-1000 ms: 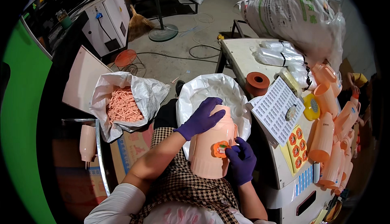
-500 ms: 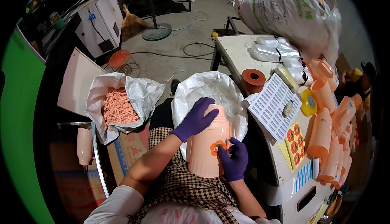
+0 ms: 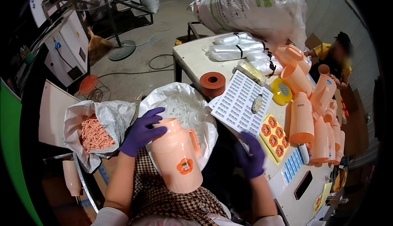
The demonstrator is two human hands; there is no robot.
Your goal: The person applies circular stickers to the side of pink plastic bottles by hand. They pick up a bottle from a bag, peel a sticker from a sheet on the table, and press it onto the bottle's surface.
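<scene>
A peach plastic thermos-flask shell (image 3: 176, 154) with a side handle stands tilted against my checked apron. On its front sits a round red-orange flower sticker (image 3: 185, 166). At the shell's open neck is my left hand (image 3: 141, 134), in a purple glove, its thumb and fingers around the upper left side. My right hand (image 3: 252, 156), also purple-gloved, is off the shell, fingers apart, beside the table edge near the paper sheets. Close to it lie a yellow sheet of flower stickers (image 3: 275, 139) and a white sheet of printed labels (image 3: 241, 103).
A white sack of clear plastic rings (image 3: 180, 97) is open behind the shell. Left of it stands a sack of peach sticks (image 3: 96, 134). On the table (image 3: 190, 52) are a brown tape roll (image 3: 213, 84), several peach shells (image 3: 302, 117) and a phone (image 3: 303, 184). A co-worker (image 3: 331, 58) is at the far right.
My right hand has left the shell and moved right, toward the sticker sheets. My left hand has shifted to the shell's left side. The view has swung to the right.
</scene>
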